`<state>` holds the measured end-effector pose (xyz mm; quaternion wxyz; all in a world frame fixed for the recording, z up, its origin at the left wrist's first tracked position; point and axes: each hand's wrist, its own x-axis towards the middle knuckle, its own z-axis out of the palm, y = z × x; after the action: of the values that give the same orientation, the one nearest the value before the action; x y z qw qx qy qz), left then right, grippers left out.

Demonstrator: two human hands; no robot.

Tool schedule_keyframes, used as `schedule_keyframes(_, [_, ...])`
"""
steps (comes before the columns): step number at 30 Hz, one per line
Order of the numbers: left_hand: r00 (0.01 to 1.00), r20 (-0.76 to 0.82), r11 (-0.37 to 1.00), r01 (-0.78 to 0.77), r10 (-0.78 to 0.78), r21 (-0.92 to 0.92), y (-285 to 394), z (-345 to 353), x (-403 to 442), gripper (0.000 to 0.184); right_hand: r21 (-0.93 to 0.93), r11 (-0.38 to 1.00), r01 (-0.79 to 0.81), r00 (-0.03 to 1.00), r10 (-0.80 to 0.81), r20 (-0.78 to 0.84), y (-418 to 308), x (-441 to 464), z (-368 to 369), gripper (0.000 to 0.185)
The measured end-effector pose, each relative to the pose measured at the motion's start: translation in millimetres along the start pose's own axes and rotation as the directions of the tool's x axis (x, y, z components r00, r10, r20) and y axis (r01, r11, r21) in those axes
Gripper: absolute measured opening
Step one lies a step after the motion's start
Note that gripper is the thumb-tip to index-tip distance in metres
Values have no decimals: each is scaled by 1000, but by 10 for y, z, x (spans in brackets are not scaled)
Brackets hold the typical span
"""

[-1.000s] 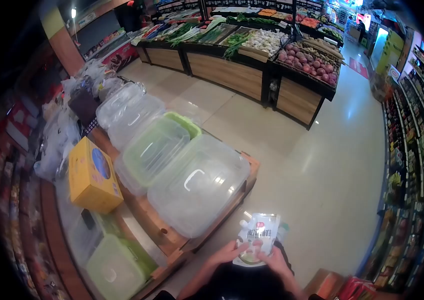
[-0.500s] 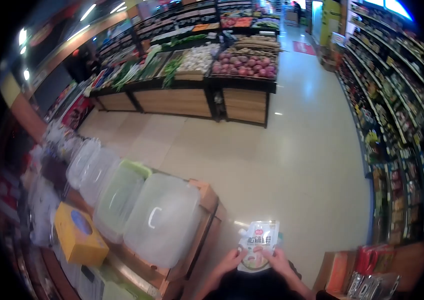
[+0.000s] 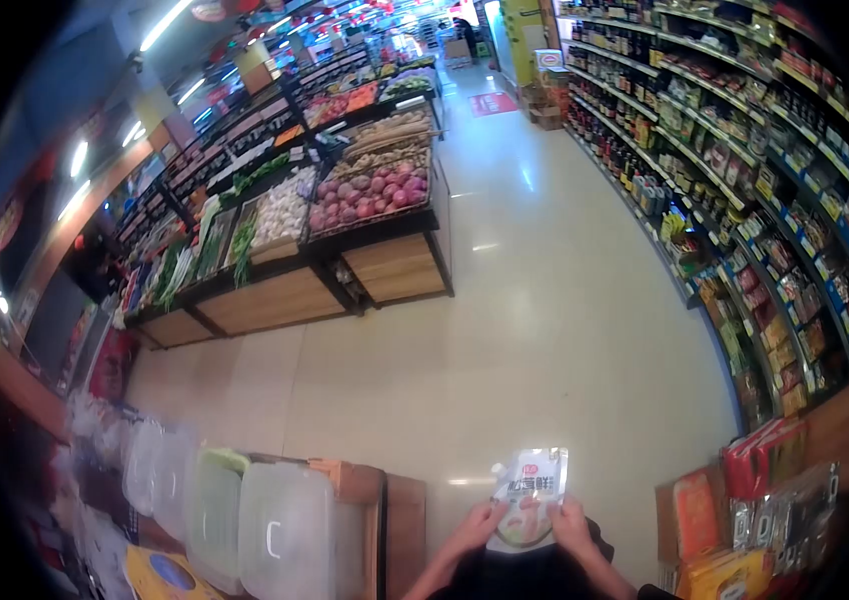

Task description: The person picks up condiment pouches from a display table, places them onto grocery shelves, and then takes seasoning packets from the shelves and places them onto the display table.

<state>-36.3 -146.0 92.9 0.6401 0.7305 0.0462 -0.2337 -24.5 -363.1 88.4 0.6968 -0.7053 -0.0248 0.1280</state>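
A white seasoning pouch (image 3: 533,490) with dark lettering, a red logo and a small spout at its upper left is held upright in front of my body. My left hand (image 3: 482,524) pinches its left edge. On the opposite edge, my right hand (image 3: 573,526) grips it with the thumb on the front. The fingers behind the pouch are hidden. Below my left forearm's side stands a wooden stand with clear plastic bins (image 3: 287,530). To the right of my right hand lie red and yellow packets (image 3: 730,575) on a display.
A vegetable stand (image 3: 400,275) with onions (image 3: 370,192) and garlic (image 3: 283,207) stands ahead on the left. Tall shelves (image 3: 715,150) of bottles and packets line the right. A tiled aisle (image 3: 515,260) runs between them, with cartons (image 3: 547,105) farther back.
My view has swung right and up, so the vegetable stand and bins sit farther left and more of the right shelves shows. Both hands still hold the pouch.
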Motion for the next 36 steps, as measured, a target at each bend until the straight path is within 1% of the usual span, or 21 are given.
schedule_keyframes(1, [1000, 7, 1000, -1, 1, -16, 68, 58, 107, 44, 37, 999, 29, 999, -27, -36, 5, 66, -75, 37])
schedule_keyframes(2, [1000, 15, 999, -3, 4, -34, 129, 120, 225, 43, 27, 995, 97, 992, -95, -89, 5, 145, -164, 36])
schedule_keyframes(5, [999, -34, 999, 27, -28, -28, -136, 277, 661, 43, -18, 969, 247, 949, -246, -197, -332, 352, -418, 36])
schedule_keyframes(8, [999, 21, 998, -41, 42, -57, 105, 444, 855, 39, 45, 973, 227, 936, -205, -286, -368, 461, -643, 36])
schedule_keyframes(11, [993, 114, 1000, -15, 17, -24, 221, 575, 990, 39, 63, 993, 101, 954, -78, -289, -289, 425, -854, 35])
schedule_keyframes(14, [965, 257, 998, 48, -57, 43, 352, 599, 1151, 39, 247, 953, -176, 955, 226, -191, -12, 351, -1061, 33])
schedule_keyframes(15, [965, 261, 999, 0, -9, 35, 413, 647, 1210, 38, 297, 919, -260, 939, 312, -143, 28, 341, -1108, 33])
schedule_keyframes(17, [961, 264, 996, -86, 79, 14, 525, 732, 1261, 38, 372, 909, -187, 954, 259, -153, 111, 277, -1126, 35])
schedule_keyframes(18, [959, 276, 997, -76, 72, 5, 566, 769, 1290, 38, 408, 900, -153, 958, 236, -161, 115, 237, -1134, 36])
schedule_keyframes(20, [951, 303, 998, -60, 62, -19, 640, 857, 1384, 37, 426, 898, -110, 969, 193, -157, -276, 225, -1193, 39])
schedule_keyframes(21, [941, 336, 998, -55, 49, 7, 660, 886, 1432, 37, 433, 897, -89, 973, 171, -155, -403, 217, -1231, 40])
schedule_keyframes(23, [919, 393, 997, -59, 31, 59, 708, 915, 1568, 37, 364, 925, -112, 963, 192, -191, -189, 225, -1316, 40])
schedule_keyframes(26, [894, 443, 992, 16, -71, 126, 684, 939, 1844, 37, 265, 957, -118, 945, 190, -265, -140, 309, -1430, 38])
schedule_keyframes(27, [875, 470, 982, 30, -115, 185, 703, 941, 1933, 37, 234, 965, -116, 938, 184, -293, -149, 354, -1460, 38])
schedule_keyframes(29, [831, 517, 954, 49, -204, 297, 745, 977, 2106, 37, 238, 964, -118, 930, 191, -314, -129, 447, -1528, 35])
schedule_keyframes(30, [830, 523, 956, 41, -194, 289, 784, 1020, 2150, 38, 236, 964, -119, 925, 194, -325, -154, 505, -1588, 34])
schedule_keyframes(32, [824, 541, 961, 16, -168, 275, 904, 1107, 2224, 40, 240, 971, -3, 921, 96, -377, -252, 642, -1696, 34])
schedule_keyframes(33, [812, 561, 973, 36, -161, 227, 951, 1137, 2322, 40, 240, 969, 55, 913, 48, -404, -305, 717, -1760, 34])
schedule_keyframes(35, [785, 600, 987, 90, -152, 132, 1047, 1211, 2508, 41, 262, 964, -42, 899, 151, -410, -272, 801, -1893, 35])
schedule_keyframes(36, [777, 609, 984, 73, -159, 164, 1150, 1251, 2601, 41, 273, 957, -93, 889, 204, -410, -233, 828, -1959, 35])
